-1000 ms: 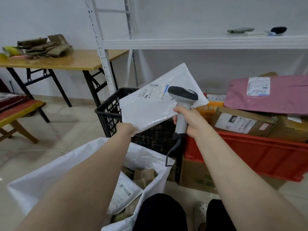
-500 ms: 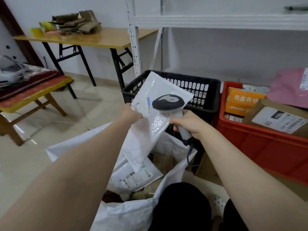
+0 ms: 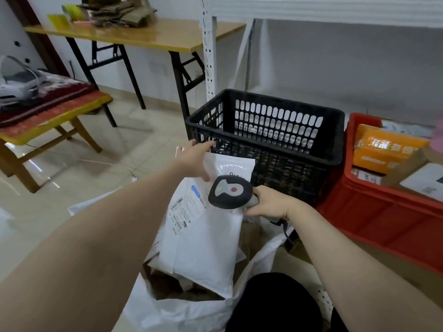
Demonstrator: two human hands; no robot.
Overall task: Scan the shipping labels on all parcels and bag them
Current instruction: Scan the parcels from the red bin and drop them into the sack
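A white poly-mailer parcel with a printed shipping label lies label-up in the mouth of the big white bag between my knees. My left hand hovers above its top edge with fingers spread, holding nothing. My right hand grips the handle of the grey barcode scanner, whose head sits over the parcel's upper right corner. Brown cardboard parcels show deeper in the bag.
A black slotted crate stands just beyond the bag. To the right a red crate holds an orange box and cardboard parcels. A white shelf upright, a wooden table and a low bench stand further left.
My left hand has let go of the white parcel, which has dropped into the bag. The hand has opened and moved up toward the black crate. The scanner has come lower.
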